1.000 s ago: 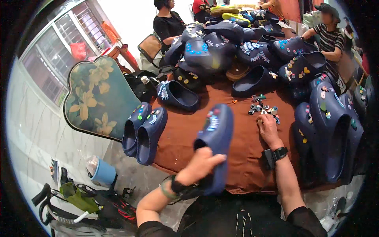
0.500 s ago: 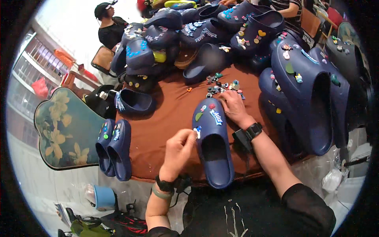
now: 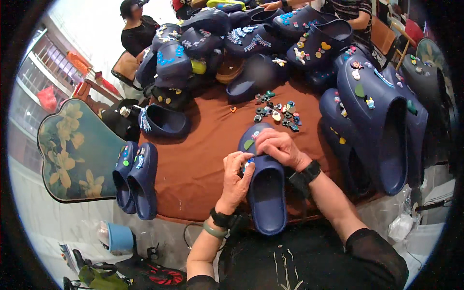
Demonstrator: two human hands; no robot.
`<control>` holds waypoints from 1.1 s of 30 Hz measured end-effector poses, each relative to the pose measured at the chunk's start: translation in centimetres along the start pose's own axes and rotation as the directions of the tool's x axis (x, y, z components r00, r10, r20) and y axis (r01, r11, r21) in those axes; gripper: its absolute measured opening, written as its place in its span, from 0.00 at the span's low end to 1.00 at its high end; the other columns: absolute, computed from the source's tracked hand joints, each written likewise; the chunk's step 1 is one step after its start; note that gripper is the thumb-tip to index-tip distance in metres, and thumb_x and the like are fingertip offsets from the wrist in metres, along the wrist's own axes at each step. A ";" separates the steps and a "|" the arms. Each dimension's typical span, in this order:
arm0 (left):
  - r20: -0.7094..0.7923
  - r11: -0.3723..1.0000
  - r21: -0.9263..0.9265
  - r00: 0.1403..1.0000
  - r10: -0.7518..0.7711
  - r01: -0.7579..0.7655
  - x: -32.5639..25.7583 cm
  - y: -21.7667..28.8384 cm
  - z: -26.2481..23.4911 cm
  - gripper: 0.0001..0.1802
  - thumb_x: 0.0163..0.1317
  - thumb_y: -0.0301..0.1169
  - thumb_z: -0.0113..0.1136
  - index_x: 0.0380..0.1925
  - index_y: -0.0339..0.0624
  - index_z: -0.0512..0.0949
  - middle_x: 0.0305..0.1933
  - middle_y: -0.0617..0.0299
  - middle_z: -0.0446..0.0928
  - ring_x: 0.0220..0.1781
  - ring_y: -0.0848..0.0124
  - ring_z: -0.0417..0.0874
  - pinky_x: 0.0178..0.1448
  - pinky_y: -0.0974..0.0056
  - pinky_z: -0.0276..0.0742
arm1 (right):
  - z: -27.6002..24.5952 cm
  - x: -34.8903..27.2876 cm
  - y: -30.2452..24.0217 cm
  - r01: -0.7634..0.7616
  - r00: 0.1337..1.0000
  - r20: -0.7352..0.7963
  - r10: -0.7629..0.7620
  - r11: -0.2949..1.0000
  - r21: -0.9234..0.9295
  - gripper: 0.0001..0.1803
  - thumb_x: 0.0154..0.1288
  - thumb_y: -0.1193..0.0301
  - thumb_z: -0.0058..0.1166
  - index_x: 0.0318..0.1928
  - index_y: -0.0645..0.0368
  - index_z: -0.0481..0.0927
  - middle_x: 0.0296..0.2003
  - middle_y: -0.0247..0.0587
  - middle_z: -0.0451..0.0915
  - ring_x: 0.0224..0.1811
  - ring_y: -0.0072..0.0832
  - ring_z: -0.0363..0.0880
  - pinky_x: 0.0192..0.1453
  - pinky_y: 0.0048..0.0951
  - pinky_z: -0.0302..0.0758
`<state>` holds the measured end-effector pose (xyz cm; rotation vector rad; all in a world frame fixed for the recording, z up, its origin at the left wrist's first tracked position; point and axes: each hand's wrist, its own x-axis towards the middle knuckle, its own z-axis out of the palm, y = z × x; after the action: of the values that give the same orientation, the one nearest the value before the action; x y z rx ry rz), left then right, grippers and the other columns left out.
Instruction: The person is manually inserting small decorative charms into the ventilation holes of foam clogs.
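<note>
A dark blue clog (image 3: 267, 193) lies at the table's near edge, its toe pointing away from me. My left hand (image 3: 235, 180) is at its left side, thumb and fingers closed around a small blue and white shoe charm (image 3: 249, 164) against the upper. Across the top of the toe lies my right hand (image 3: 280, 149), fingers curled and close to the left fingertips. It covers most of the charms there; what its fingertips hold is hidden. A green half-round charm (image 3: 248, 144) shows beside them. Beyond the toe, loose charms (image 3: 276, 116) lie in a small heap.
Decorated clogs (image 3: 246, 38) are piled at the back of the brown-covered table (image 3: 193, 169). Large clogs (image 3: 374, 111) stand on the right; a small pair (image 3: 137, 181) sits at the left edge. A single clog (image 3: 166, 122) lies behind that pair. Other people are at the far side.
My right hand has moved from the charm heap back onto the clog's toe. My left hand has shifted right with the blue and white charm, to the clog's side.
</note>
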<state>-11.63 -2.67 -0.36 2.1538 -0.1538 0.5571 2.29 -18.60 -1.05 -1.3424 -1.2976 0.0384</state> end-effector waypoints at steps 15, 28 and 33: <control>-0.023 0.997 -0.070 1.000 0.011 -0.013 2.1 -1.8 0.9 0.09 0.55 0.31 0.58 0.24 0.39 0.70 0.29 0.58 0.68 0.37 0.61 0.66 0.44 0.61 0.63 | 0.4 1.8 -0.1 0.143 0.989 -0.019 -0.147 0.980 -0.139 0.17 0.62 0.72 0.51 0.17 0.62 0.66 0.18 0.45 0.65 0.23 0.41 0.67 0.28 0.38 0.60; -0.202 0.995 -0.095 0.979 0.009 -0.029 1.8 -1.5 1.8 0.19 0.53 0.23 0.60 0.12 0.38 0.59 0.15 0.62 0.58 0.17 0.68 0.60 0.25 0.62 0.56 | -0.2 -0.1 1.8 -0.243 0.843 -0.523 0.130 0.957 -0.155 0.20 0.68 0.67 0.50 0.18 0.63 0.73 0.13 0.39 0.69 0.17 0.24 0.67 0.23 0.30 0.61; -0.207 0.813 -0.566 0.932 -0.298 0.134 1.8 -3.3 1.0 0.20 0.60 0.25 0.55 0.12 0.43 0.59 0.14 0.68 0.57 0.17 0.75 0.59 0.23 0.65 0.54 | -0.5 -0.2 2.8 -0.369 0.784 -0.523 0.334 0.928 0.041 0.24 0.72 0.62 0.47 0.18 0.60 0.66 0.16 0.26 0.63 0.23 0.15 0.59 0.26 0.25 0.59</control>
<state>-8.71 -1.37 -2.51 1.4875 0.0920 0.5991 4.33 -18.15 -3.07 -1.5044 -0.5788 -0.1071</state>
